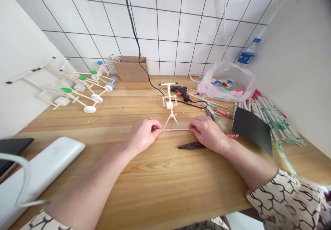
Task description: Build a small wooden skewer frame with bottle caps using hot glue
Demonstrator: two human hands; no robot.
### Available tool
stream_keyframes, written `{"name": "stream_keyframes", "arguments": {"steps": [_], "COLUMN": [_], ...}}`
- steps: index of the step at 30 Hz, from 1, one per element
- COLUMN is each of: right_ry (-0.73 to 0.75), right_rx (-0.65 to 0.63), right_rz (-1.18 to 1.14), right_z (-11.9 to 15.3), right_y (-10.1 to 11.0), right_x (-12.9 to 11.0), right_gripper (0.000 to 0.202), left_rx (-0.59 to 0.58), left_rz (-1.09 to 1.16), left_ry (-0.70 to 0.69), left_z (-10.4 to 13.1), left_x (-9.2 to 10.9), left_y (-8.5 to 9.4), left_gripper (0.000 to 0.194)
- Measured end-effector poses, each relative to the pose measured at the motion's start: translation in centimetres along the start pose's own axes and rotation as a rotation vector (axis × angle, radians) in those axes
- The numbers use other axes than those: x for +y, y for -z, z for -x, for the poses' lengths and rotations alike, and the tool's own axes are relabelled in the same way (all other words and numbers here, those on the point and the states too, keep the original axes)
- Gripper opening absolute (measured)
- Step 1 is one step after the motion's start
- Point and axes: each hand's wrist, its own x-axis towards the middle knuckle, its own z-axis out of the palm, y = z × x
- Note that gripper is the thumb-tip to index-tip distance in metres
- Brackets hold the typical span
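Note:
A thin wooden stick point(176, 129) lies level between my two hands near the middle of the table. Its left end is pinched by my left hand point(144, 133), its right end by my right hand point(208, 132). The stick is at the splayed legs of a small tricycle-like frame of sticks point(170, 102), which has a white cap in it and a dark-tipped crossbar on top. Whether stick and legs are joined, I cannot tell. Dark pliers point(190, 146) lie on the table, partly hidden under my right hand.
Several finished-looking stick models with cap wheels point(89, 109) stand at left. Behind are a cardboard box point(131, 69), a black glue gun point(181, 92) and a plastic bag of caps point(227, 82). Wrapped chopsticks point(274, 119) and a black sheet point(252, 128) lie right, a white power bank point(57, 161) left.

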Motion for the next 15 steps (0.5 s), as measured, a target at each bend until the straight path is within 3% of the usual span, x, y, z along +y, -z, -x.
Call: {"name": "stream_keyframes", "arguments": {"steps": [15], "right_ry": [0.026], "right_rx": [-0.013], "right_rz": [0.039], "right_z": [-0.6], "right_y": [-0.1], "right_x": [-1.0], "right_gripper": [0.013], "left_rx": [-0.013], "left_rz": [-0.015], "left_ry": [0.036], "left_z": [-0.1], "left_x": [0.3], "left_y": [0.1], "left_gripper": [0.014]}}
